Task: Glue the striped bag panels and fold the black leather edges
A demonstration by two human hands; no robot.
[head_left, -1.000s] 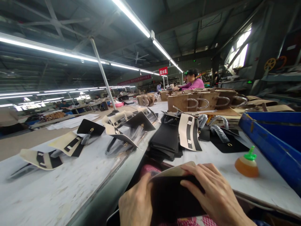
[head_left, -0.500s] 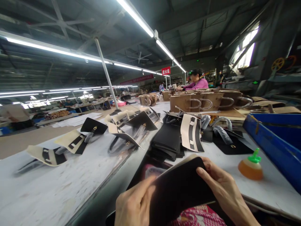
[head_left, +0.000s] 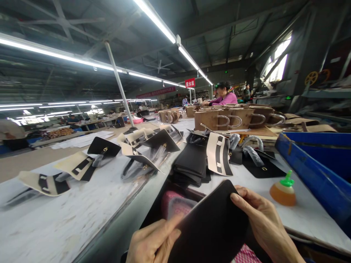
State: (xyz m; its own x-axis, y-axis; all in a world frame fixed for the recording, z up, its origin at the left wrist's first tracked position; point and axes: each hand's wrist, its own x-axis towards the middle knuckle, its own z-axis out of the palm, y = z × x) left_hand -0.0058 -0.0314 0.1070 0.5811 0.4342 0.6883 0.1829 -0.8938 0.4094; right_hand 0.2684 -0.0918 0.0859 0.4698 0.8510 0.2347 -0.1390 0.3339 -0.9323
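Between my two hands a black leather-like bag panel (head_left: 210,223) is held up, tilted, in front of my lap. My left hand (head_left: 155,237) is closed on its left edge, thumb on the near face. At the upper right corner, my right hand (head_left: 259,215) pinches the panel between thumb and fingers. Behind the panel's left edge is a clear plastic-wrapped handle loop (head_left: 178,206); how it joins the panel is hidden. A pile of black panels (head_left: 190,162) lies just beyond on the table, beside a cream-and-black bag piece (head_left: 219,155).
A glue bottle (head_left: 283,190) with a green nozzle stands at the right, near a blue bin (head_left: 315,153). Several bag pieces (head_left: 75,164) lie on the left table. Brown bags (head_left: 208,120) stand in a row farther back, with a person (head_left: 229,98) in purple behind them.
The panel has turned to a steeper tilt, its face now more toward me. Both hands still hold it. More of the plastic-wrapped loop shows, and the view has shifted slightly right.
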